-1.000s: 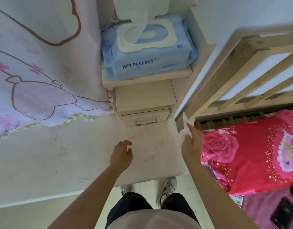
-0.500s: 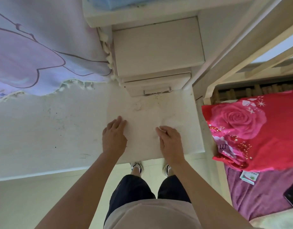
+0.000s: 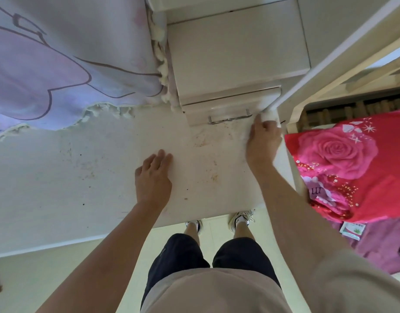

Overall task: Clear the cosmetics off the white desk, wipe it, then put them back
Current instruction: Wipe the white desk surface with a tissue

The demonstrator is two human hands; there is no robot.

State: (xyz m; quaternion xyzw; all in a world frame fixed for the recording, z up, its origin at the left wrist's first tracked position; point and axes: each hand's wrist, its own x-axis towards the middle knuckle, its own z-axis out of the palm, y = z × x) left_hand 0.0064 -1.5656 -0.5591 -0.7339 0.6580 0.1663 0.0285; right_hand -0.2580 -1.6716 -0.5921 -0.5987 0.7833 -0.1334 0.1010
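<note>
and the right hand (image 3: 263, 141) was bunched around the wipe (image 3: 270, 115), fingers curled and clamping it, the white wad poking out just beyond the fingertips, hard into the corner where the drawer front met the post. the left hand (image 3: 154, 175) lay flat and released, palm down on the white desk (image 3: 70, 177), well to the left of that grip, bracing. no cosmetics showed anywhere on the top, so this looked like the wiping stage. to do it well, i'd judge: drag the wipe back from the corner in overlapping passes, lean on the brown specks (image 3: 200, 137) just left of the grip, and stay under the drawer handle (image 3: 228, 119). against half a second earlier, the right hand had shot from the near middle of the desk out to that far corner, while the left hand had barely budged.
</note>
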